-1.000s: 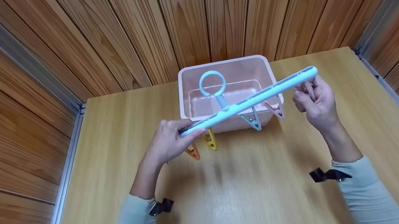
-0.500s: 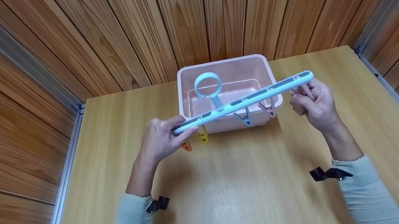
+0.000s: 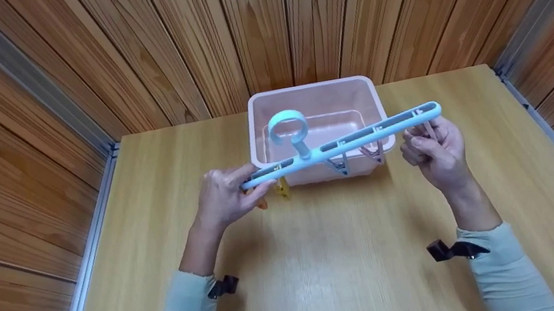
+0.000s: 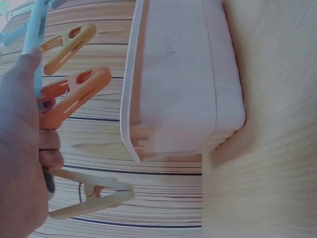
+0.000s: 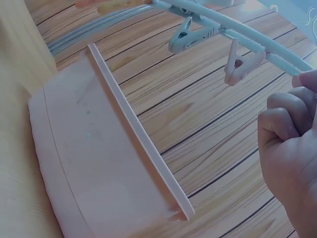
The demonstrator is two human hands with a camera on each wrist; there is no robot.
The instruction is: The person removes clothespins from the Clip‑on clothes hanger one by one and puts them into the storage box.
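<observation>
A light blue clip hanger (image 3: 351,140) with a ring-shaped hook (image 3: 288,126) is held above the table, its right end farther from me. My left hand (image 3: 225,196) grips its left end between thumb and fingers. My right hand (image 3: 438,153) pinches a pale pink clip (image 3: 431,130) under the right end; in the right wrist view that clip is hidden. From the bar hang a blue clip (image 5: 190,37), a mauve clip (image 5: 240,64), a yellow clip (image 4: 72,47) and an orange clip (image 4: 77,94). A beige clip (image 4: 94,193) shows beside my left fingers; its attachment is hidden.
A pale pink plastic bin (image 3: 323,172) stands behind the hanger at the back of the wooden table (image 3: 318,281). Wood-panelled walls (image 3: 258,32) enclose the back and sides. Metal rails (image 3: 87,271) run along the table's sides.
The hanger has tipped so that its slotted side shows more. Its hook has shifted left and nearer to me, and its right end is a little closer. Both hands keep their hold.
</observation>
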